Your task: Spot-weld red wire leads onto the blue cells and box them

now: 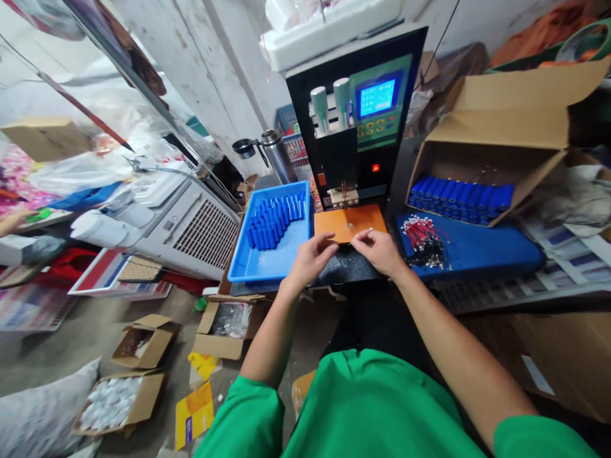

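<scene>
My left hand (312, 256) rests at the near edge of the orange plate (351, 222) of a black spot-welding machine (356, 121), fingers curled together. My right hand (379, 248) sits just to its right, fingertips pinched on something too small to make out. Both hands nearly touch in front of the plate. A blue tray (267, 261) holding several blue cylindrical cells (274, 219) lies left of my left hand. A heap of red-and-black wired parts (424, 240) lies on a blue mat (482, 251) right of my right hand.
An open cardboard box (496, 152) with rows of blue cells (461, 196) stands at the right. A white fan-like appliance (191, 222) is at the left. Small cardboard boxes (143, 343) and yellow sheets (193, 413) lie on the floor. A steel flask (279, 152) stands behind the tray.
</scene>
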Available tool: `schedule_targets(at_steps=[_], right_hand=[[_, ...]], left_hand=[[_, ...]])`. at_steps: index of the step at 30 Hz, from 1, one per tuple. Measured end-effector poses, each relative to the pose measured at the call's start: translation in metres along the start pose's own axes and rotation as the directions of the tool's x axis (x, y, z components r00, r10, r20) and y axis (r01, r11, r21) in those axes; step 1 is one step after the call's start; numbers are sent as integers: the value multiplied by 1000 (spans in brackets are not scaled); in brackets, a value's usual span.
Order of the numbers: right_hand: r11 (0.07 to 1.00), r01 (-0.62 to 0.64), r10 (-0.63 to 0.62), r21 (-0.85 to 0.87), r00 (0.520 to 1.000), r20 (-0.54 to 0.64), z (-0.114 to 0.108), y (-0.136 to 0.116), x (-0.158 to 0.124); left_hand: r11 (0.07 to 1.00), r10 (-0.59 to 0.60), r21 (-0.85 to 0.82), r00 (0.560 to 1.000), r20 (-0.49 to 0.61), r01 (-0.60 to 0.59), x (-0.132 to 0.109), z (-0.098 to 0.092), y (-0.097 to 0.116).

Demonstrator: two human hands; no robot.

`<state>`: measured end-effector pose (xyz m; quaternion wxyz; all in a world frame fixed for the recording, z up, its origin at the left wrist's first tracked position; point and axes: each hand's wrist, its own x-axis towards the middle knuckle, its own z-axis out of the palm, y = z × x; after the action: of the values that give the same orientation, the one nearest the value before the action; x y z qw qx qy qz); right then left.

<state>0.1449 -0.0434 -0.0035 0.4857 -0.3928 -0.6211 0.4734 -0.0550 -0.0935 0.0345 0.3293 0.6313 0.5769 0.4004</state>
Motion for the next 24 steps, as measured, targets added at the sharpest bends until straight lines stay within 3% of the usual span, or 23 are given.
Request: schedule_targets(at_steps=[3, 6, 9, 15, 18, 21, 24], right_hand=[[1000, 21, -19, 10, 994, -107, -1, 2, 2], [1000, 20, -20, -3, 984, -175, -2, 5, 6], [1000, 13, -17, -21, 981, -192, 0, 6, 12], [1000, -5, 3, -9, 976, -217, 8, 4, 23], [997, -39, 51, 60, 977, -206, 9, 6, 28], [986, -79, 105, 149, 979, -175, 6, 7, 32], [966, -118, 153, 229, 978, -142, 3, 5, 36]], left_hand=[[951, -15, 288, 945, -327, 115, 4, -42, -25], [764, -87, 526, 867, -490, 373, 10, -80, -48], [658, -168, 593, 859, -484, 463, 14, -95, -61], [561, -210, 678, 874, -438, 475, 15, -89, -68], [601, -203, 648, 874, -441, 467, 12, -91, -71], [719, -108, 578, 883, -458, 387, 13, -96, -71], [866, -41, 399, 837, -546, 302, 20, -91, -65]])
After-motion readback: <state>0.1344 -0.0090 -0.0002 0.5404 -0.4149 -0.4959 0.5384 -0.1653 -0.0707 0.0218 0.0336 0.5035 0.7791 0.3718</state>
